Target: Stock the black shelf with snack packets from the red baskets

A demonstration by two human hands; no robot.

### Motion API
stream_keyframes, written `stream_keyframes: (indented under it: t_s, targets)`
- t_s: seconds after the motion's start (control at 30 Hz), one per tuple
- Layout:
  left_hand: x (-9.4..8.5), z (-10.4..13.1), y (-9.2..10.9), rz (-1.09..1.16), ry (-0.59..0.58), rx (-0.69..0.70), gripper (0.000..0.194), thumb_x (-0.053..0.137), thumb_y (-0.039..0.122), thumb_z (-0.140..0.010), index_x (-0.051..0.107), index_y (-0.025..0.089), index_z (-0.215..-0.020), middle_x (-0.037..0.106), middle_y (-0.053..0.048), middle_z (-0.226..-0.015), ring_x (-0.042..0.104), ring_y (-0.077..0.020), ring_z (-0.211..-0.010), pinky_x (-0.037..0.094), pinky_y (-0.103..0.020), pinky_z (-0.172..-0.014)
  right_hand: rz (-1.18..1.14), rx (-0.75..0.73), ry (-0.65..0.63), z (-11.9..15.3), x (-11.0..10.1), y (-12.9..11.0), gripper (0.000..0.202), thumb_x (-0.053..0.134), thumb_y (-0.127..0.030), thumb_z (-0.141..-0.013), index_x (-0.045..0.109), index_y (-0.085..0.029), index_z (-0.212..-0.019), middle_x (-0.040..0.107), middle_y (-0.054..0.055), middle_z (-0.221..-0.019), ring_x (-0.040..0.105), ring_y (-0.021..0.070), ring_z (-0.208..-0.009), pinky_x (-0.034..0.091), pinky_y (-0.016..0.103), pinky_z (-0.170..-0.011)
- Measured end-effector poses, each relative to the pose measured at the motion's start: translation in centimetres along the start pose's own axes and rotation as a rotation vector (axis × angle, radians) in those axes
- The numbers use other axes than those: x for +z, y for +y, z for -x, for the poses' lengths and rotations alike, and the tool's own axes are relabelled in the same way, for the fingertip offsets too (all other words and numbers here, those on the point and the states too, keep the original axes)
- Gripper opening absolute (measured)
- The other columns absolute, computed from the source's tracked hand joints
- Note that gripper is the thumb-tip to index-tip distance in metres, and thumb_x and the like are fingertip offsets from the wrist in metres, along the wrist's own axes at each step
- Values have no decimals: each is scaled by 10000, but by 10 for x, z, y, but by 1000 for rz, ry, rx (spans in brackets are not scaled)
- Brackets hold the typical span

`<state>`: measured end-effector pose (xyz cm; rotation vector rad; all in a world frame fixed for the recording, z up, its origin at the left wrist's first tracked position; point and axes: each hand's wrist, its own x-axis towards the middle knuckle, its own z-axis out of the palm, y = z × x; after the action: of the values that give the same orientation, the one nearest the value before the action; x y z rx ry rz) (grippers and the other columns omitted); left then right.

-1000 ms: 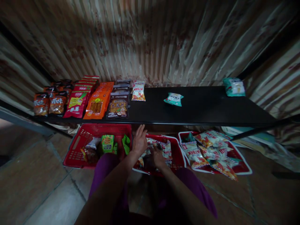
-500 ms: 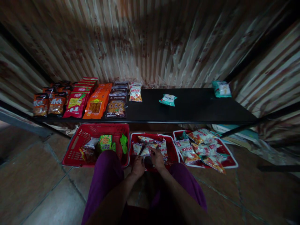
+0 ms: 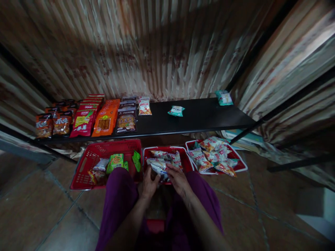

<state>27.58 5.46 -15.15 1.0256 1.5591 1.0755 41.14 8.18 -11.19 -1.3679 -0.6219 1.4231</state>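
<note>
Above the middle red basket point(image 3: 190, 161), a white and blue snack bag point(image 3: 159, 167) is held up between my two hands. My right hand point(image 3: 179, 179) grips its right end with thumb and fingers. At the bag's lower left, my left hand point(image 3: 150, 184) curls its fingers against it, the thumb toward me. Several more white snack bags with red print point(image 3: 176, 159) lie in that basket, partly covered by the held bag and my hands.
A left red basket point(image 3: 90, 151) holds green packets point(image 3: 115, 161). The right basket point(image 3: 244, 164) is heaped with snack bags point(image 3: 212, 143). On the black shelf point(image 3: 201, 118) are rows of orange packs point(image 3: 106, 118), dark packs point(image 3: 127, 122), a white bag point(image 3: 144, 105) and teal bags point(image 3: 176, 111).
A snack bag has come up out of the middle basket between my hands; half a second ago my hands were down at the basket's near edge. The view has shifted to the right.
</note>
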Motion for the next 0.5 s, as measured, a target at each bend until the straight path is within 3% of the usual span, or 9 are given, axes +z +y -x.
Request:
stream_keyframes:
  t_s: [0.2, 0.37, 0.5]
  targets:
    - [-6, 5, 28, 104, -21, 34, 546, 690, 356, -684, 526, 202, -1182, 612, -91, -1213, 536, -242, -1164, 395, -382, -994, -16, -6, -47, 18, 3, -34, 332, 758, -360, -524, 726, -178, -800, 704, 55, -765, 635, 181, -707, 503, 296, -638]
    - [-9, 15, 52, 143, 26, 116, 449, 658, 369, -727, 549, 200, -1129, 642, -82, -1139, 571, -223, -1098, 413, -378, -973, 205, -118, -156, 38, 13, -59, 454, 711, -493, -640, 690, -208, -993, 705, 57, -938, 643, 212, -824, 501, 318, -707]
    - [-13, 26, 69, 168, 24, 181, 364, 641, 381, -754, 580, 205, -1066, 657, -70, -1086, 593, -214, -1045, 430, -367, -950, 308, -247, -158, 47, 18, -66, 364, 690, -515, -651, 664, -206, -843, 680, 11, -809, 618, 187, -745, 482, 303, -699]
